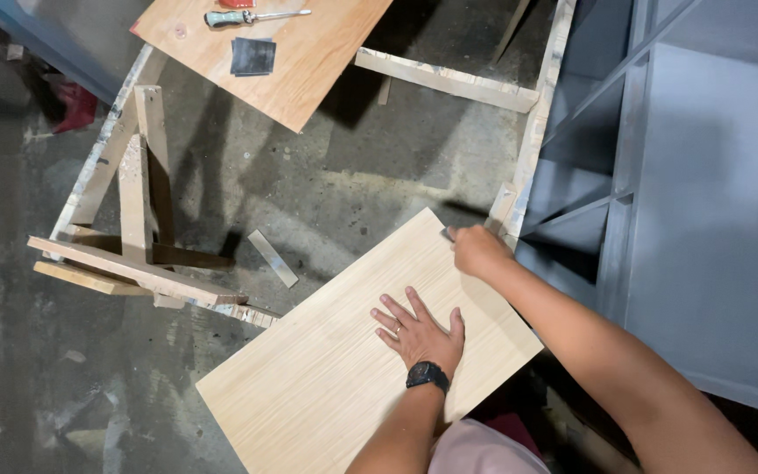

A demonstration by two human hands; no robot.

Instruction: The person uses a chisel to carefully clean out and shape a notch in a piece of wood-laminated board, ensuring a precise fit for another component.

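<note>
- Head view, looking straight down: a pale wood panel [344,351] lies tilted across a rough timber frame [125,263], one corner pointing up toward a grey cabinet [704,219] on the right
- The left hand [421,332] is flat on the panel, palm down, fingers spread and apart, gripping nothing, just pressing the board; a black watch [428,375] sits on the wrist
- The right hand [477,250] is at the panel's upper right edge, fingers curled together around something small and dark [446,233]; it is mostly hidden by the knuckles, so what it is I cannot tell
- The two hands are near each other, the right one a little above and to the right of the left
- The frame's right rail [541,114] runs up past the right hand, just beside the cabinet; a cross piece [445,79] joins it near the top
- Up top, a second, darker reddish-brown board [309,61] rests over the frame, carrying a screwdriver with a green handle [252,16] and a dark square of sandpaper [253,56]
- Through the frame the concrete floor [326,175] shows, with a short loose strip of wood [273,258] lying on it, just off the pale panel's upper left edge
- A bit of pink clothing [484,448] shows at the bottom edge
</note>
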